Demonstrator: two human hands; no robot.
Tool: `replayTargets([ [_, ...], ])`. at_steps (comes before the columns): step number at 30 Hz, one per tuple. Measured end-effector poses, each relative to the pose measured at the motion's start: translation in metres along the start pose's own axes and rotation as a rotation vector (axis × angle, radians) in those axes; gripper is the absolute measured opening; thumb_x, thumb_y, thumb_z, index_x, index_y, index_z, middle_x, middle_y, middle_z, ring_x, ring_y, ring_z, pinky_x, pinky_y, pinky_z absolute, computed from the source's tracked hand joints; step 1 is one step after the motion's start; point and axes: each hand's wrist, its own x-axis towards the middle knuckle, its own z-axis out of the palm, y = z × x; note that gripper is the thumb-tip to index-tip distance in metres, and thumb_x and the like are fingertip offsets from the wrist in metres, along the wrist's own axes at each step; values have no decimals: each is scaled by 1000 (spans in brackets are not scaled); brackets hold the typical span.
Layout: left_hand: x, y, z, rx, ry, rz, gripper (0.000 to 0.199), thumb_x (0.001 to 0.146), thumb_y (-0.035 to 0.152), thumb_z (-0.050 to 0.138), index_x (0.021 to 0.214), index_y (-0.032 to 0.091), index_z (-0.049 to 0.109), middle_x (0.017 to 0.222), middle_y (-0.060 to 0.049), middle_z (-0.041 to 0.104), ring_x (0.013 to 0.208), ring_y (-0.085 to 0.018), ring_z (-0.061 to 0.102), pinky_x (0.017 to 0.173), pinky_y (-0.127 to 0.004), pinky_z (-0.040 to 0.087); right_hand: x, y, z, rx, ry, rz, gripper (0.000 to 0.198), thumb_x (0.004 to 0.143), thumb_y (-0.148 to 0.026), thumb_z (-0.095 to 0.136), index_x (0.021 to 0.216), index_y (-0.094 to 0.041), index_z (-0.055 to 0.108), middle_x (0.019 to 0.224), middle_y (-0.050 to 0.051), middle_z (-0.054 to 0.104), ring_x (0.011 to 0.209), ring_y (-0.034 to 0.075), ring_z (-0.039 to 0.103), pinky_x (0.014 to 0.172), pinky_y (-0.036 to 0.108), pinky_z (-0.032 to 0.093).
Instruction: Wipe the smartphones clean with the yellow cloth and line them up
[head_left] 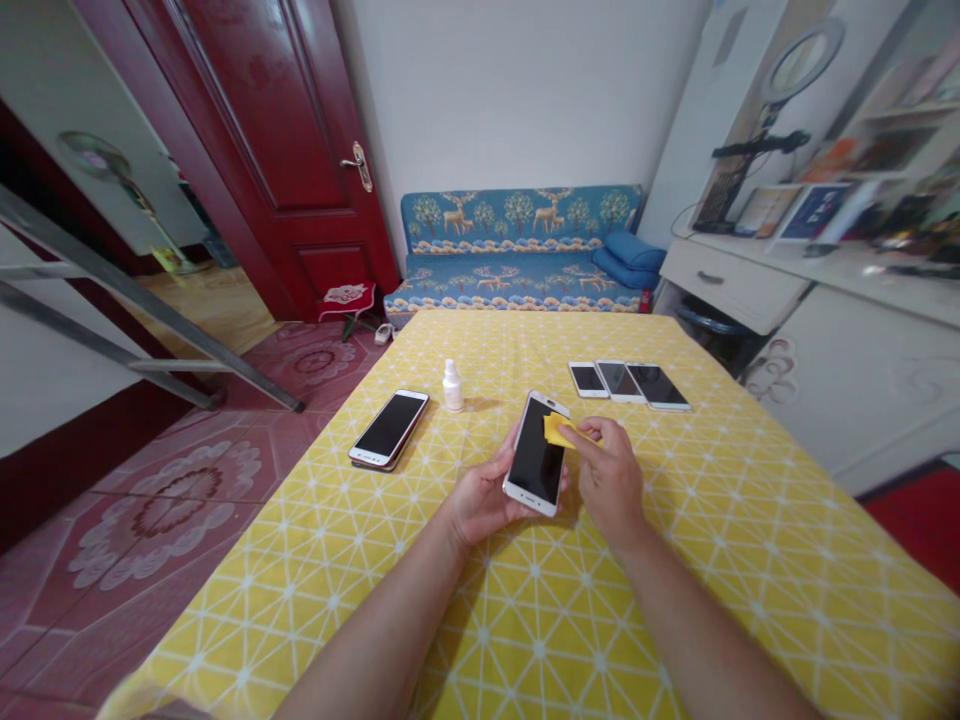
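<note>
A white-framed smartphone [534, 460] with a dark screen rests tilted in my left hand [484, 500], whose fingers wrap round its back and sides. My right hand [611, 475] pinches a small yellow cloth [559, 431] that lies against the upper part of the phone's screen. On the table to the left, another white-framed smartphone [390, 428] sits on top of a dark flat thing, perhaps a second phone or a case. Behind my left hand a small white bottle [452, 386] stands upright.
Several phones are about: a row of three, a small phone [588, 379], a middle phone [620, 381] and a larger phone [658, 386], lies at the far right of the yellow patterned tablecloth [480, 630]. Beyond stand a blue sofa [510, 265] and a white cabinet [739, 280].
</note>
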Motion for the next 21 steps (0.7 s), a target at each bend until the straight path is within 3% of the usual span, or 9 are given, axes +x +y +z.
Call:
replayTargets([
  [4,-2,0,4,74,-42,-49,68,91,34,52,150,34,17,134,-18,55,112,-35,61,89,-50,45,0,4,-1,-7,46,43,52,82,-3,38,117,-29,66,106,7,55,93,21,51,80,38,48],
  [10,-4,-2,6,146,-36,-135,65,89,31,55,147,38,27,142,-13,48,110,-33,62,89,-48,45,1,1,-1,68,73,20,50,88,-6,38,125,-30,62,109,8,52,99,21,52,84,39,48],
  [16,-5,-1,6,188,-6,-156,62,88,27,57,145,37,34,141,-12,50,108,-32,63,85,-45,48,4,-5,-2,169,73,-47,47,91,-8,40,127,-32,60,110,8,52,103,21,52,87,41,47],
  [21,-5,-3,2,202,26,-136,58,84,29,63,139,33,45,127,-13,60,100,-31,66,81,-45,51,4,-13,-5,266,46,-100,42,92,-11,44,118,-35,66,109,6,54,103,21,54,88,42,48],
])
